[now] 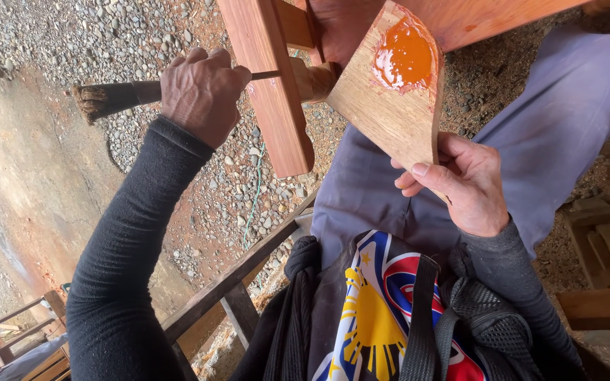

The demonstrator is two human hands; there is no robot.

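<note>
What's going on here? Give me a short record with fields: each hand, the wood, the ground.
left hand: grips a brush, bristles pointing away from the wood
right hand: holds a wooden board by its narrow end
board: carries a puddle of orange finish
reddish wooden frame: just ahead of the hands
ground: gravel

Single view, head-worn camera: looks steeply down over the person's chest and lap, close to both hands, onto gravel ground point(178, 42); seemingly tilted leftward. No second view, so no shared area.
</note>
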